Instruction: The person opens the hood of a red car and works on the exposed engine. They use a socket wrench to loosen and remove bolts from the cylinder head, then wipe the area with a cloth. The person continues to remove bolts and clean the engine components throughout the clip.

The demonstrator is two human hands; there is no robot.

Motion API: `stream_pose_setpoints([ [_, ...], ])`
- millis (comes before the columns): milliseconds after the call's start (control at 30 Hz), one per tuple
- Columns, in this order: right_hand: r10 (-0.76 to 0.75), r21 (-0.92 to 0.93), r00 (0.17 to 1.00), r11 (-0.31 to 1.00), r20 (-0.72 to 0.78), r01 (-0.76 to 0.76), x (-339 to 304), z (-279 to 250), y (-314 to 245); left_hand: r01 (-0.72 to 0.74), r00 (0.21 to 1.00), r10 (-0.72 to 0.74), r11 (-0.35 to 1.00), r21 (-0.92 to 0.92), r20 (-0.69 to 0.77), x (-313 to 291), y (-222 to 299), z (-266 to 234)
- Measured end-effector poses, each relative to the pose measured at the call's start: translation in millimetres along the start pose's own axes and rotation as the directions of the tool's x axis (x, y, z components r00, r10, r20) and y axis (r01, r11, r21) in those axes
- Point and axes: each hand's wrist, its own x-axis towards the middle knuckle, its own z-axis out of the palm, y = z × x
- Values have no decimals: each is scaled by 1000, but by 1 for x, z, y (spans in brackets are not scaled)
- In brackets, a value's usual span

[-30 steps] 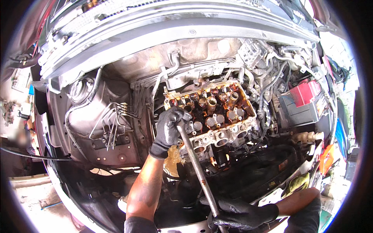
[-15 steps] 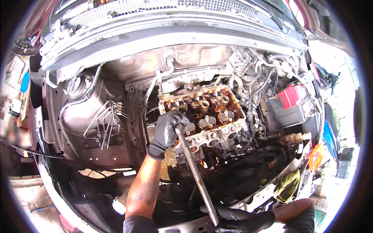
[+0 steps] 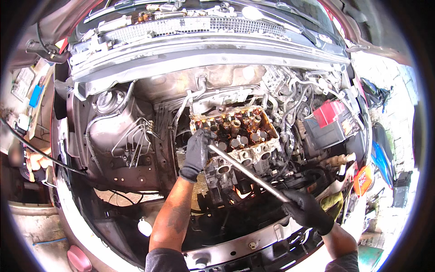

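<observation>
A long, straight metal bar (image 3: 249, 173) slants from the left part of the exposed cylinder head (image 3: 235, 131) down toward the front right of the engine bay. My left hand (image 3: 198, 152), in a dark glove, is closed around the bar's upper end, over the head's left corner. What the bar's end sits on is hidden under that hand. My gloved right hand (image 3: 308, 211) grips the lower end, above the front crossmember. Oily brown valve parts and round tappets (image 3: 239, 142) show inside the cylinder head.
A battery (image 3: 327, 131) with a red patch on top sits at the right, beside hoses and wiring. Several loose parts (image 3: 149, 17) lie along the windscreen cowl. A greenish cloth (image 3: 333, 204) and an orange container (image 3: 362, 180) are at the front right edge.
My right hand has swung the bar's lower end up and to the right, away from the front edge. My left hand stays at the upper end. The whole view has shifted slightly.
</observation>
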Motion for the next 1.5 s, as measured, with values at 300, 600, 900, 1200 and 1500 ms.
stream_pose_setpoints([
  [300, -57, -300, 998, 952, 26, 62, -10, -2, -16, -205, 979, 201, 958, 200, 36, 6, 1, 4],
  [600, -230, 167, 942, 967, 242, 193, -44, 85, -21, -145, 986, 148, 988, -46, 78, 4, -22, -2],
  [900, -448, -681, 827, 723, -340, 112, -10, 22, 0, -78, 988, 76, 997, -7, -137, -3, -5, 18],
  [1200, -603, -866, 747, 494, -282, 73, 13, 32, 23, -140, 932, 200, 968, 209, -301, 0, -4, 21],
  [1500, -501, -852, 767, 511, -401, -112, 19, 58, 36, -201, 979, 203, 946, 255, 17, 11, -6, 2],
])
